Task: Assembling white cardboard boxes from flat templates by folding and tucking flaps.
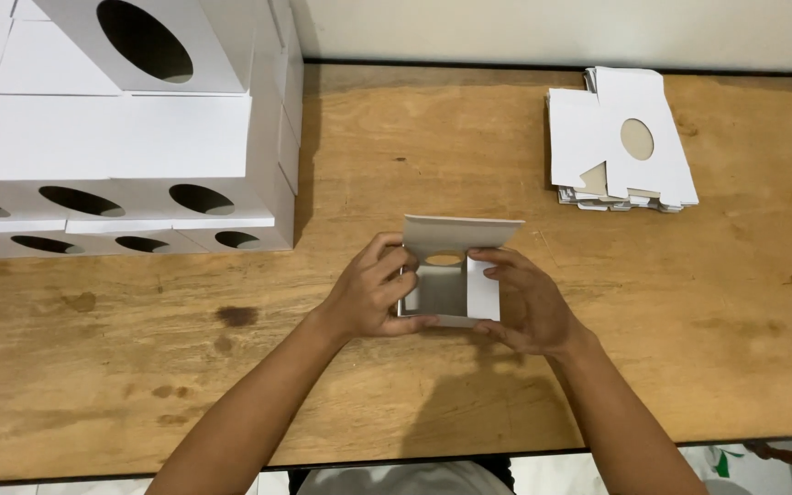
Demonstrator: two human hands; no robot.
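Both hands grip a half-folded white cardboard box (449, 275) near the middle of the scuffed plywood table (396, 385): the left hand (373, 293) pinches its left wall, the right hand (529, 302) curls around the right side. Farther right lies a stack of flat die-cut blanks (621, 137); far left, folded boxes with oval holes (130, 137) are piled.

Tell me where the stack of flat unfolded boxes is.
In the head view, the flat box stack lies on the wooden table at far right, beyond the right hand.
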